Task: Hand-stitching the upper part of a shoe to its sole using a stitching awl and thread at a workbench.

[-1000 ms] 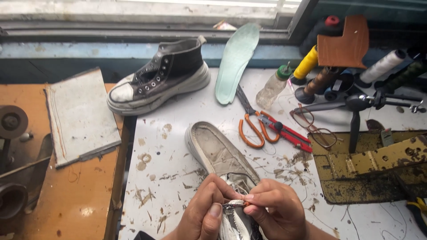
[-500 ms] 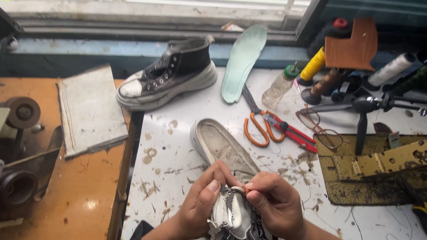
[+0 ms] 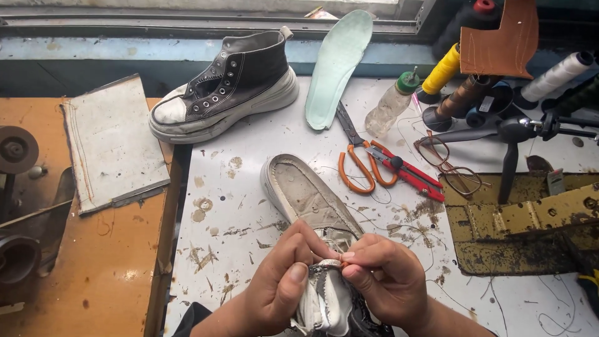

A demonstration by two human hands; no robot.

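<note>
Sneaker [image 3: 312, 206] lies sole-up on the white bench [image 3: 249, 187], heel end lifted between both hands. Compared with 1 second ago, left hand [image 3: 281, 287] grips lower on the fabric; right hand [image 3: 387, 281] pinches at the collar edge, apparently stitching.

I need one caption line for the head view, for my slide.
Both hands, left hand and right hand, pinch a worn shoe on a white workbench.

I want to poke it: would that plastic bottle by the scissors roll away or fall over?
The bottle already lies on its side, so it cannot tip. It looks round and clear, seemingly near empty, so probably light and apt to roll, though the scissors beside it might stop it.
</note>
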